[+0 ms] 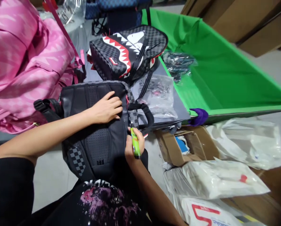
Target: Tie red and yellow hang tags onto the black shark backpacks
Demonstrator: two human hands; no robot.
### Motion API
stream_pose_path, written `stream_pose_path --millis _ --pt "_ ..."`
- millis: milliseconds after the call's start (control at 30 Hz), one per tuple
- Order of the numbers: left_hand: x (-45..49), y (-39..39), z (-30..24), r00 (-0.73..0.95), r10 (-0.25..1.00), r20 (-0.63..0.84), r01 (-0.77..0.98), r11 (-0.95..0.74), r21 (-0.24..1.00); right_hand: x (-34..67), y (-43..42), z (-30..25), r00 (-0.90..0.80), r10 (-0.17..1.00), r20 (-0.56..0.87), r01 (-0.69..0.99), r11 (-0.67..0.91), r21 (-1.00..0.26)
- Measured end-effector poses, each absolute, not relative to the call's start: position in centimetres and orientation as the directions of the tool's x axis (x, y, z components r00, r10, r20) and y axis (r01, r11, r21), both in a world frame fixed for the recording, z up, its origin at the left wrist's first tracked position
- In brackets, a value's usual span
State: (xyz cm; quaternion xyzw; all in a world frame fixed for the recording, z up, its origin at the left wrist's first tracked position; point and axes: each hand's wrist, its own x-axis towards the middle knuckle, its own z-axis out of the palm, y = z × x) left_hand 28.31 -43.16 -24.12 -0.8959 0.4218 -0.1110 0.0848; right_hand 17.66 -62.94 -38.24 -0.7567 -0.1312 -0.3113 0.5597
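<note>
A black backpack (95, 125) with grey checkered trim rests on my lap, its padded back panel facing up. My left hand (107, 108) lies across the panel, fingers spread and pressing lightly on it. At the bag's right edge, my right hand (134, 146) is wrapped round a lime-green pen-like tool (135, 142) with a thin pointed tip. The tip points up beside the checkered trim (132, 117); whether it touches the fabric I cannot tell. A black strap (146, 114) loops out just above this hand.
Pink backpacks (32, 62) are piled at left. A checkered shark-mouth backpack (121, 56) lies on the grey table (89, 73), near a clear plastic bag (154, 94). Right of it stands a green fabric bin (225, 72). Below are an open carton (170, 147) and white plastic bags (215, 179).
</note>
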Motion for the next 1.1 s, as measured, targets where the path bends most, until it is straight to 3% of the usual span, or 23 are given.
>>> stream_pose_path --millis 167,267,367,433,500,600,733,867,1100 --pt "28.7 -48.0 -25.2 0.588 -0.799 -0.123 -0.804 -0.561 -0.198 18.4 -61.1 -39.2 0.781 -0.179 0.599 0.543 -0.28 -0.792" --pt "29.5 -48.3 -25.8 0.581 -0.797 -0.168 -0.813 -0.559 -0.164 18.6 -61.7 -40.3 0.794 -0.215 0.569 0.519 -0.249 -0.818" --pt "31.3 -45.9 -24.1 0.607 -0.773 -0.182 -0.791 -0.567 -0.229 18.9 -62.5 -41.3 0.769 -0.173 0.616 0.553 -0.306 -0.775" --pt "32.6 -44.0 -21.9 0.633 -0.76 -0.146 -0.759 -0.573 -0.309 19.0 -62.8 -41.5 0.745 -0.143 0.652 0.58 -0.345 -0.738" --pt "33.2 -42.7 -20.1 0.712 -0.702 -0.02 -0.665 -0.665 -0.34 18.9 -63.0 -41.1 0.739 -0.141 0.659 0.589 -0.338 -0.734" --pt "31.9 -43.0 -20.0 0.782 -0.618 0.074 -0.586 -0.771 -0.248 18.9 -63.1 -38.9 0.789 -0.17 0.59 0.534 -0.285 -0.796" --pt "28.2 -44.7 -23.7 0.733 -0.68 -0.008 -0.678 -0.73 -0.092 20.5 -63.0 -35.0 0.842 -0.255 0.476 0.423 -0.236 -0.875" --pt "26.0 -44.9 -26.5 0.781 -0.62 0.07 -0.612 -0.784 -0.104 22.8 -62.5 -33.6 0.891 -0.265 0.369 0.284 -0.309 -0.908" --pt "25.5 -43.7 -28.3 0.752 -0.646 0.133 -0.639 -0.763 -0.094 23.0 -61.7 -34.0 0.858 -0.122 0.498 0.403 -0.442 -0.802"
